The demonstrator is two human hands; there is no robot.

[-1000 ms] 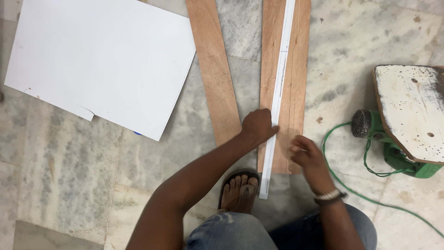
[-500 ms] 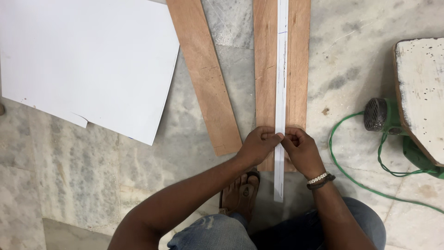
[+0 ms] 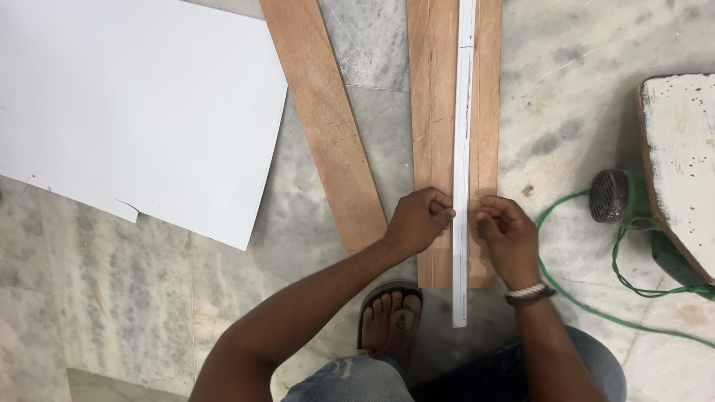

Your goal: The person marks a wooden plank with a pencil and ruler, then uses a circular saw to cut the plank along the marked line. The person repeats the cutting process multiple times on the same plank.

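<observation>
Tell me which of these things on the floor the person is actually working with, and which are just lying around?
In use:
left hand and right hand, one on each side of the white strip
the wooden plank that the strip lies along

Lying about:
second wooden plank, angled to the left
white sheet
green power tool with its green cord
white paint-chipped board

Strip (image 3: 463, 149) on the right plank (image 3: 436, 112), second plank (image 3: 324, 119) left, sheet (image 3: 134, 104) further left.

Marble floor (image 3: 134, 298) bears white sheet (image 3: 134, 112), two planks (image 3: 324, 126) (image 3: 432, 112), green cable (image 3: 596, 298)
</observation>
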